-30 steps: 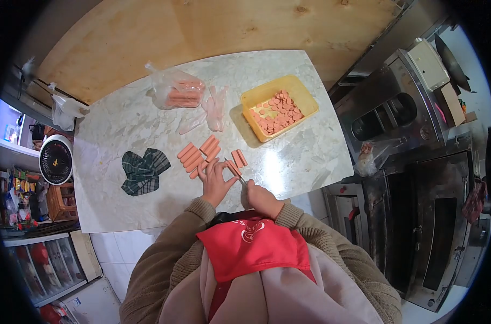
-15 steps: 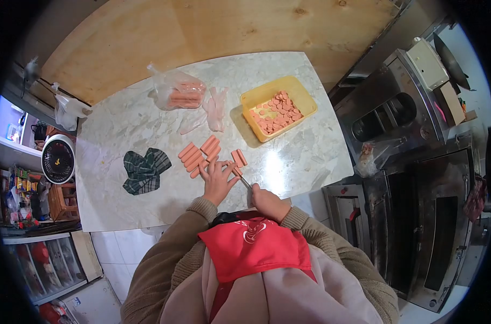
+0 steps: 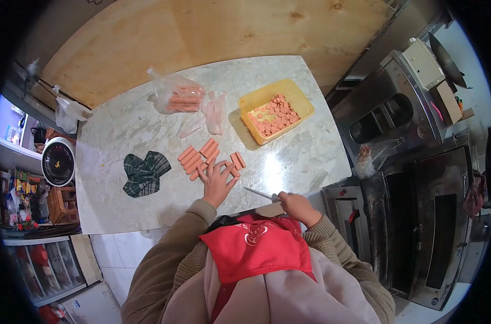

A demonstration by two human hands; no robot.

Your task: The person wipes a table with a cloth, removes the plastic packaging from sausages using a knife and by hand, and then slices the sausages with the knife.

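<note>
My left hand [image 3: 217,182] rests on the table with its fingers around a short sausage [image 3: 234,171], thumb and fingertips pressed to it. In my right hand [image 3: 298,208] is the handle of a knife [image 3: 260,193], its blade pointing left, apart from the sausages. Several whole sausages [image 3: 190,160] lie side by side just beyond and left of my left hand. Two sausage pieces [image 3: 238,160] lie beyond its fingertips. A yellow container [image 3: 247,101] farther back on the right holds many sausage slices [image 3: 276,116].
On the marble-look table [image 3: 110,135] lie a dark checked cloth [image 3: 146,174] at the left, a clear bag of sausages [image 3: 179,95] and crumpled plastic [image 3: 215,113] at the back. A fan [image 3: 58,162] stands left, metal kitchen equipment [image 3: 396,113] right.
My right hand has moved right and drawn the knife away from the sausage at my left hand. My left hand has stayed in nearly the same place.
</note>
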